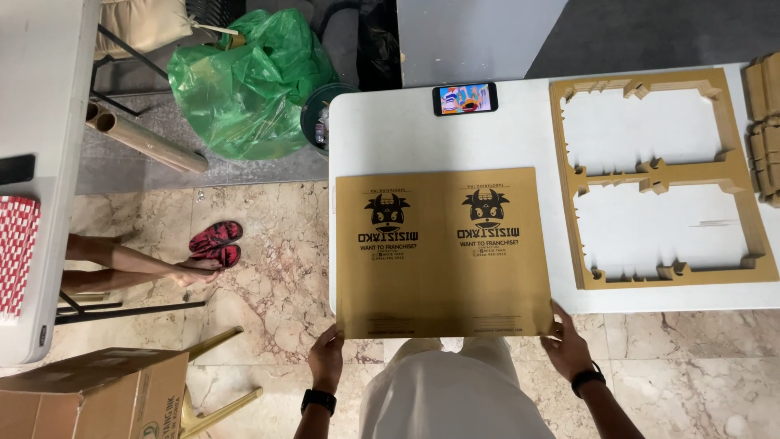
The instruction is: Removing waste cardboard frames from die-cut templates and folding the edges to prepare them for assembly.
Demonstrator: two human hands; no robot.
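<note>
A flat brown cardboard sheet [443, 252] with two black printed logos lies on the white table [406, 138], its near edge overhanging the table front. My left hand [327, 356] grips the sheet's near left corner. My right hand [566, 345] grips its near right corner. Both wrists wear black bands.
A brown die-cut cardboard frame [660, 175] lies to the right, with stacked cardboard pieces [765, 130] at the far right edge. A phone [465, 98] with a lit screen sits at the table's back. A green plastic bag [244, 81], another person's legs [122, 268] and a cardboard box [97, 394] are to the left.
</note>
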